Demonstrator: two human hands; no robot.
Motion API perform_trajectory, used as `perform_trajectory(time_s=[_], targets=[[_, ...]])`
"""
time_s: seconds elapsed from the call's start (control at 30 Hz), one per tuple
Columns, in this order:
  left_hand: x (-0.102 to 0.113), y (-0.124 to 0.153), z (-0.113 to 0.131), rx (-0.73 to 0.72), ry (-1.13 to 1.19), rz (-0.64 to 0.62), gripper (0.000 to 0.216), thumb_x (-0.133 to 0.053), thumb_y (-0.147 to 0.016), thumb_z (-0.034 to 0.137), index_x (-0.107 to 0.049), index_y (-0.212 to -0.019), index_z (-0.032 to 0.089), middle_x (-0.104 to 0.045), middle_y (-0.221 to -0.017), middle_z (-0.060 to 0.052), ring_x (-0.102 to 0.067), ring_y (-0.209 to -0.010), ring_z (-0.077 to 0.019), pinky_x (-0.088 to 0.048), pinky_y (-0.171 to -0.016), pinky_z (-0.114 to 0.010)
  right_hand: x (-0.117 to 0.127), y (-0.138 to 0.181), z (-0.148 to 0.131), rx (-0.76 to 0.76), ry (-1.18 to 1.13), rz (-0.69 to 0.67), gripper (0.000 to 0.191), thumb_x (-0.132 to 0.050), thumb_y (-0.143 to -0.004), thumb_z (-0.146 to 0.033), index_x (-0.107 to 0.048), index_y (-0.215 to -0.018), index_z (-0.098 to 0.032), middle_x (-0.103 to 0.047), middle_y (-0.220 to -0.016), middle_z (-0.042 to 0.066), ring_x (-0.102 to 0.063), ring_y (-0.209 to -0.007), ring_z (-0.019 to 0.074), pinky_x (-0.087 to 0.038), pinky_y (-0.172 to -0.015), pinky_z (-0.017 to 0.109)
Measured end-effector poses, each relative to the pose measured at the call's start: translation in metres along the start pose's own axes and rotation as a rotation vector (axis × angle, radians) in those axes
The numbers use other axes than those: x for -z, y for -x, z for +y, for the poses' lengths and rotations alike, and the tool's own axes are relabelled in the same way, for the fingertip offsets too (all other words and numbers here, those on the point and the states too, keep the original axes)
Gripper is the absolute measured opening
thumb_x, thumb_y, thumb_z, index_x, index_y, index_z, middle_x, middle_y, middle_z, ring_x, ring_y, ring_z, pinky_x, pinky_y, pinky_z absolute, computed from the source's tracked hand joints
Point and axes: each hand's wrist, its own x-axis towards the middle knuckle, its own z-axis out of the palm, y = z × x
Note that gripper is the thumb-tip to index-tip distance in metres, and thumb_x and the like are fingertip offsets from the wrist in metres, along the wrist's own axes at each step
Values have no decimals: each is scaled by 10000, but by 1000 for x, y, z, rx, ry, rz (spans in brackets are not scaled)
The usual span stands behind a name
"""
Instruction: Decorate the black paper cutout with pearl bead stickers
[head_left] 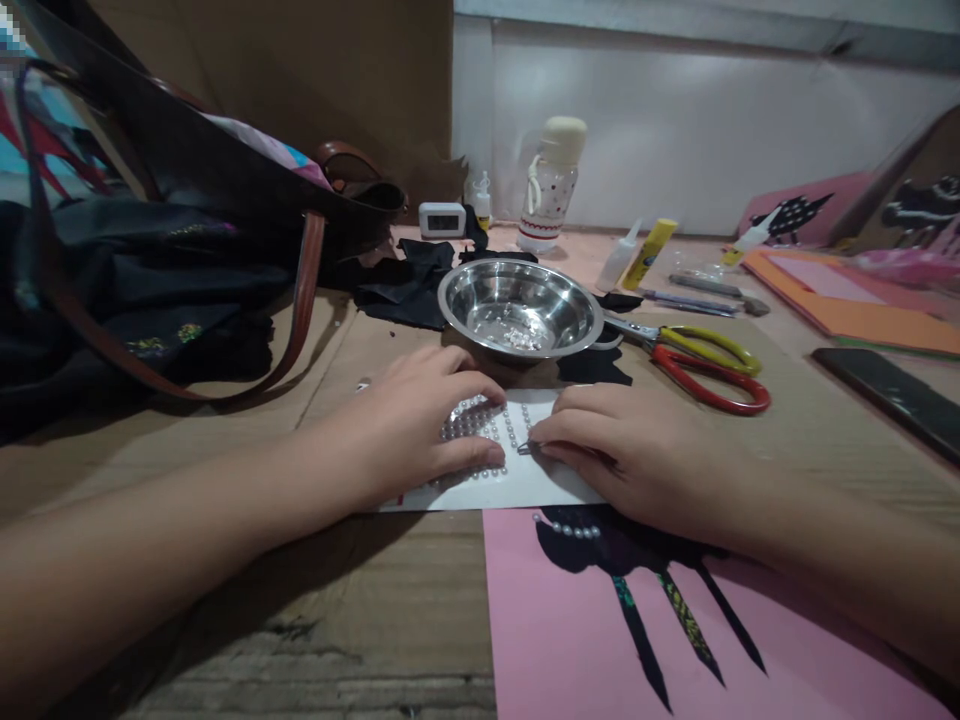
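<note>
A white sheet (547,485) carries rows of small stick-on pearls (487,430). My left hand (420,415) rests on the sheet's left part, thumb and fingers apart around the pearls. In my right hand (630,440) is a pair of tweezers (525,449); only the metal tips show, close to the last rows of pearls. Below the sheet lies pink paper (555,640) with a black cloth shape (570,545) on it, partly under my right forearm. A short line of pearls (574,530) runs along that shape, and dark pointed strips (641,640) hang from it.
A steel bowl (450,310) with small shiny bits stands behind my hands. Scissors (712,370), a glue stick (649,255), a glue bottle (619,262) and a phone (892,395) lie rightward. A drink bottle (551,190) stands behind; a dark bag (225,180) is at left.
</note>
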Motion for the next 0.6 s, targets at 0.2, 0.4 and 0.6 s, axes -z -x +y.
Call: perform_trajectory(time_s=[0.2, 0.4, 0.6], targets=[[1, 0, 1, 6, 0, -7, 417, -714, -843, 494, -680, -1186, 259, -593, -1196, -81, -507, -1173, -309, -418, -1000, -485, -1, 0, 0, 27, 35, 11, 256, -483, -928, -112, -724, -949, -194, -643, -818, 35, -569, -712, 156, -352, -602, 277], [0, -1, 2, 17, -7, -6, 421, -723, -833, 492, -683, -1185, 264, -592, -1191, -75, -510, -1172, -314, -416, -1004, -488, -2, 1, -3, 80, 74, 51, 301, -435, -934, -81, -718, -932, -185, -631, -799, 30, -543, -705, 157, -344, -607, 280], [1, 0, 2, 18, -17, -10, 407, -719, -836, 466, -681, -1190, 269, -595, -1188, -71, -513, -1168, -310, -415, -1003, -482, -2, -1, -3, 19, 77, 68, 284, -451, -911, -72, -719, -904, -166, -633, -779, 37, -552, -687, 161, -344, -589, 277]])
